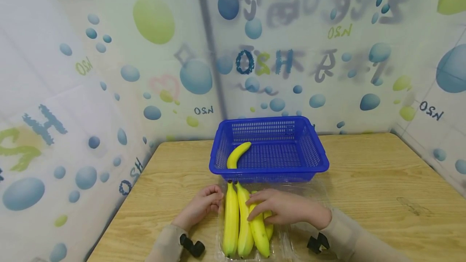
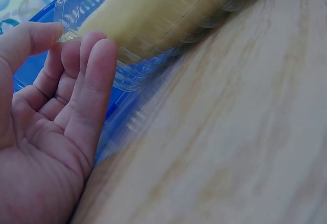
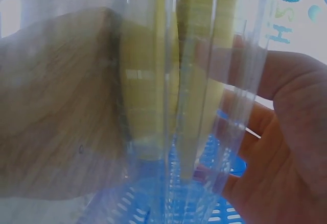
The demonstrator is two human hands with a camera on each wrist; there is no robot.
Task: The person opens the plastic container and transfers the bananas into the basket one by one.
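Several yellow bananas lie side by side in a clear plastic clamshell box [image 1: 220,235] at the table's front. Its left edge is pinched between thumb and fingers of my left hand [image 1: 202,206]; the left wrist view shows the thumb and index fingertip meeting at the clear rim. From the right, my right hand [image 1: 278,206] reaches over the box and holds a slanting banana [image 1: 260,237] near its upper end. Another banana [image 1: 269,229] shows partly beneath it. Two straighter bananas, a left one [image 1: 231,221] and a middle one [image 1: 244,235], have dark tips pointing away from me.
Behind the box stands a blue perforated basket [image 1: 269,170], with a single banana [image 1: 237,155] inside at its left. The box's clear lid [image 1: 300,239] lies folded out to the right, under my right wrist. A patterned curtain [image 1: 255,92] borders the wooden table [image 1: 378,181].
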